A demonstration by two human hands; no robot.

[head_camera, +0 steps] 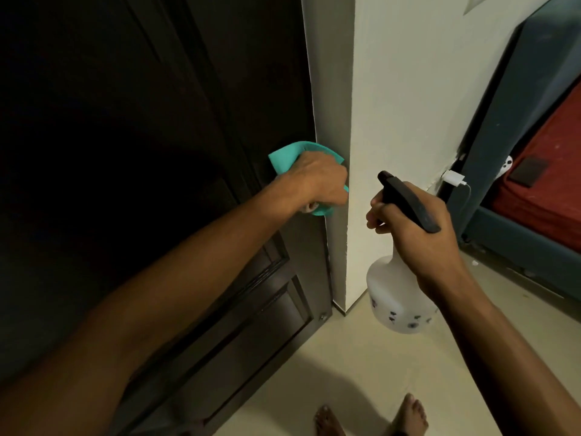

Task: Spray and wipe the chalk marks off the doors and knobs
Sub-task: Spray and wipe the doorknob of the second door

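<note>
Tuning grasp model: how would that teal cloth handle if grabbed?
The teal cloth is probably floppy: it bunches and folds under the left hand against the dark door. Likely light, since its free corner sticks out unsupported. Probably not slippery; it looks like soft fabric.

The left hand (317, 180) grips a teal cloth (287, 157) against the dark door (188, 121) beside the white wall (408, 105), while the right hand (418, 228) holds a spray bottle (396, 303).

We had the dark door (188, 152) boxing us in on the left and the white wall corner (349, 184) jutting out dead centre. Open floor (361, 372) below, bed frame (518, 247) blocking the right side.
</note>
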